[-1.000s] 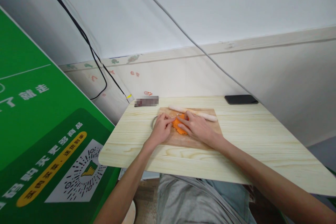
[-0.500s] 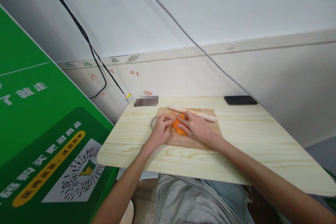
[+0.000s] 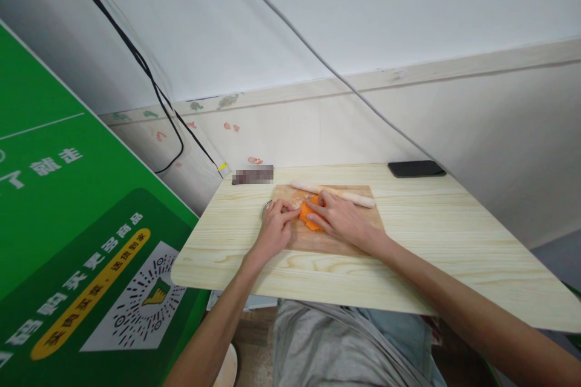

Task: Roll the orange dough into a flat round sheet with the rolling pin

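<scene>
A pale worktop (image 3: 458,242) with a streaked wood-grain finish and a rounded near-left corner carries 3 items: a wooden cutting board (image 3: 324,244) lying flat, with a metal loop (image 3: 264,210) at its left side; a black phone (image 3: 417,169) flat by the back edge, right; and a dark, pixelated object (image 3: 253,175) at back left.

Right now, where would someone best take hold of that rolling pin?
The rolling pin is probably best pinched near its right end, from above and the right: it is a slim rod lying aslant on the board, and that end shows uncovered, while the right hand is near its middle.
</scene>
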Available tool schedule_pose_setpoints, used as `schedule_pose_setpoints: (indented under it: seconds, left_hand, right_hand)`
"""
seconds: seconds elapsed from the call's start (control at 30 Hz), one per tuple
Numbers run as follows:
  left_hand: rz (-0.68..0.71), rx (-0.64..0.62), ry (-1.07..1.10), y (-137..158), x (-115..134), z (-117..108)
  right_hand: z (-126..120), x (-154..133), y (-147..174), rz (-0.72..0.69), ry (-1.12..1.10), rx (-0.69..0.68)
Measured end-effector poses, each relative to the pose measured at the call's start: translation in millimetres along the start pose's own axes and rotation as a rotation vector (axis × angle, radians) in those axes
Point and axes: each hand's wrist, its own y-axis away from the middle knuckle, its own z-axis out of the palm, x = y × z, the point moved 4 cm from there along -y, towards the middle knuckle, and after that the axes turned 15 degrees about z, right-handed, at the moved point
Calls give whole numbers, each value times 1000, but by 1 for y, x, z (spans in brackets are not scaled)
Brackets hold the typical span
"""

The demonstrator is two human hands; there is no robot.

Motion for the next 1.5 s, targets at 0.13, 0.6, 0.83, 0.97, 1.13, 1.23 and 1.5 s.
schedule_pose_setpoints:
  seconds: [0.13, 0.6, 0.83, 0.97, 1.13, 1.23, 1.5]
  left_hand:
    - [3, -10, 26, 2, 3, 4]
    - [-65, 80, 16, 20, 22, -2]
    - [-83, -1, -41, 20, 25, 1]
    - [-78, -17, -66, 19, 28, 4]
    - [-103, -42, -129, 16, 42, 8]
    - [-129, -84, -162, 13, 49, 9]
    - [-116, 7, -131, 15, 48, 9]
  right_hand:
    - [-1, -1, 0, 9, -3, -6]
    - [-2, 1, 2, -25, -27, -7]
    - [-1, 2, 1, -10, -82, 0]
    - [0, 1, 1, 4, -66, -1]
    - [1, 0, 0, 4, -33, 6]
    - [2, 2, 0, -6, -46, 23]
    - [-3, 4, 5, -76, -160, 81]
